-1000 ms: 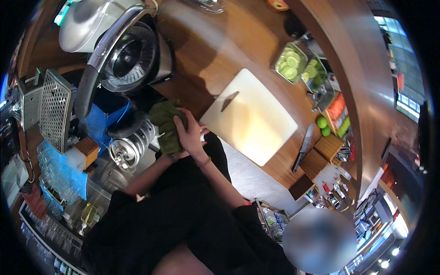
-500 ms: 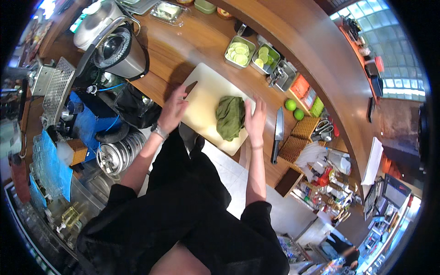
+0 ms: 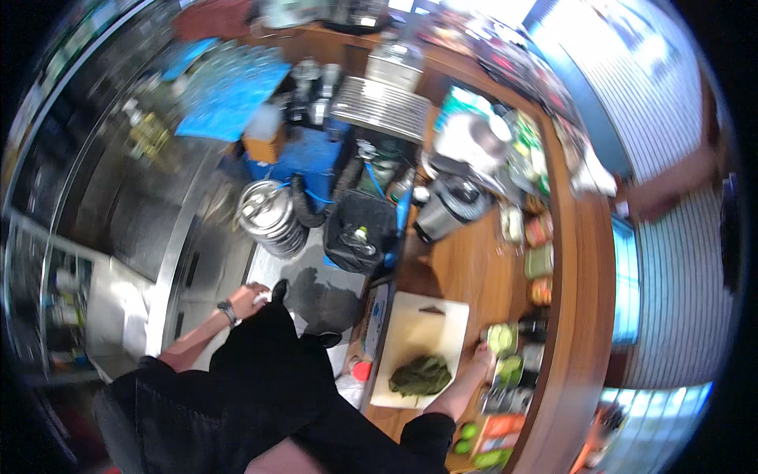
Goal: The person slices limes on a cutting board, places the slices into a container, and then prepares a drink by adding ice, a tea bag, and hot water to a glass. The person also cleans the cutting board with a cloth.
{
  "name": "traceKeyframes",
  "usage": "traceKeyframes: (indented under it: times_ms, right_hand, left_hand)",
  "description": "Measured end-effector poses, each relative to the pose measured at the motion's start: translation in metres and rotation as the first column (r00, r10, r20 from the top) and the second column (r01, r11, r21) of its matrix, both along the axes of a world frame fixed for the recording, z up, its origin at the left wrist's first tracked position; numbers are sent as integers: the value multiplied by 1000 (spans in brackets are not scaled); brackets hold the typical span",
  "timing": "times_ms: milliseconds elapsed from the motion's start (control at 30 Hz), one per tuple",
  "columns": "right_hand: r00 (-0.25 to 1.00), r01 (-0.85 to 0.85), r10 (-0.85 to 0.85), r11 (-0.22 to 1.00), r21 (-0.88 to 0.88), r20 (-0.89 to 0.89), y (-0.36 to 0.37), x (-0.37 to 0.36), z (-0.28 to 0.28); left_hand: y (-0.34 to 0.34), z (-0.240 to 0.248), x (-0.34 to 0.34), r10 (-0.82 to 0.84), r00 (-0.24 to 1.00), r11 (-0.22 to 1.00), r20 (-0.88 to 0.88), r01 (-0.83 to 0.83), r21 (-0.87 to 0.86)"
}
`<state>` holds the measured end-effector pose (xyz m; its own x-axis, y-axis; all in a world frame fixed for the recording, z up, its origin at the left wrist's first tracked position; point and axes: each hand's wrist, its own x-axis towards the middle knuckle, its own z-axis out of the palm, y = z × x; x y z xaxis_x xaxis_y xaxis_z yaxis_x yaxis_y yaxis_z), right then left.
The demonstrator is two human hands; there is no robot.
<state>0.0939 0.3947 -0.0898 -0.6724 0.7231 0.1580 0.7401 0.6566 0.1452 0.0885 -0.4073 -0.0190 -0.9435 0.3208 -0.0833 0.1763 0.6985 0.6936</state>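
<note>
On a pale cutting board (image 3: 430,332) lies a crumpled dark green cloth (image 3: 421,375). My right hand (image 3: 480,365) reaches past the board to the rim of the metal containers, where one holds lime slices (image 3: 500,340) and the other holds green citrus pieces (image 3: 508,370). Blur hides whether its fingers grip a rim. Away from the counter, my left hand (image 3: 251,300) hangs low beside the steel cabinet front, its fingers smeared and a small white patch next to them. A wristband circles my left wrist.
A bin with a black liner (image 3: 359,233) and a steel keg (image 3: 272,221) stand on the floor to the left of the wooden counter (image 3: 466,261). Toward the counter's far end is a grey, dark-topped container (image 3: 452,207). Whole limes (image 3: 467,432) lie near the right forearm.
My view has swung to the left. The left hand has left the board's side and dropped toward the cabinet; the right has moved from beside the cloth to the containers. The cloth stays on the board.
</note>
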Motion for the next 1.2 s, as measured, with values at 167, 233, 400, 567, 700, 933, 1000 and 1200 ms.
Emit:
traceKeyframes:
  times_ms: [167,233,400,567,700,933,1000,1200]
  right_hand:
    - [587,-662,351,726,-183,-730,-309,-2,88]
    - [645,-654,266,677,-338,-716,-369,-5,124]
    - [786,-603,225,483,-634,-576,-504,-30,149]
    - [932,-353,96,449,-820,-349,-624,-53,173]
    - [970,-241,90,383,-892,-224,-704,-81,169]
    - [765,-94,594,-278,-956,-249,-945,-140,160]
    - [633,-86,739,-226,-970,-228,-1016,-143,177]
    - [242,-86,917,-306,-948,-318,-1119,-171,123]
  left_hand:
    - [-114,44,80,497,866,834,-63,-496,-240]
    - [-148,44,78,634,747,732,-198,-663,-156]
    - [-340,-24,128,971,139,128,-194,-989,-67]
    - [-491,-68,132,943,-331,-313,-29,-857,-411]
    - [-498,-74,87,914,-406,-360,-4,-805,-472]
    - [-518,-50,20,861,-352,-251,366,-922,-296]
    - [-532,-22,-4,817,-119,-116,564,-992,-41]
    - [-534,-11,32,704,175,-110,688,-931,349]
